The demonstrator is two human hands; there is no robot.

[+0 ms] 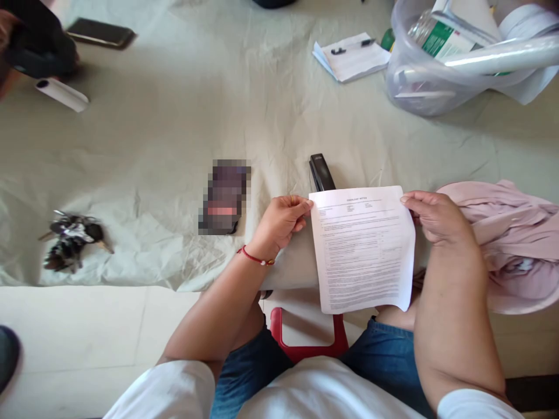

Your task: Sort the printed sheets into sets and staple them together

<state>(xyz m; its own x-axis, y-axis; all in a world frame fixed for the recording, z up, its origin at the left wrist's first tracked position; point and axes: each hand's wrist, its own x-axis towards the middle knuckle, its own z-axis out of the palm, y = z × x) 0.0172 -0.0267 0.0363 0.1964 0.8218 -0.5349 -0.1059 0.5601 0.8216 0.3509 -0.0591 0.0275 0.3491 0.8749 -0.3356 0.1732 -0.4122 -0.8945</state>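
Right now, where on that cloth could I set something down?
Bare cloth lies between the keys and blurred device, and between the white tube and paper stack. It's crowded at upper right, around the plastic tub.

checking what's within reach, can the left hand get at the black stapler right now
Probably yes, if it lets go: the left hand pinches a corner of the paper, whose top edge hides the near end of the stapler, but the far end shows close by, nothing visibly blocking it.
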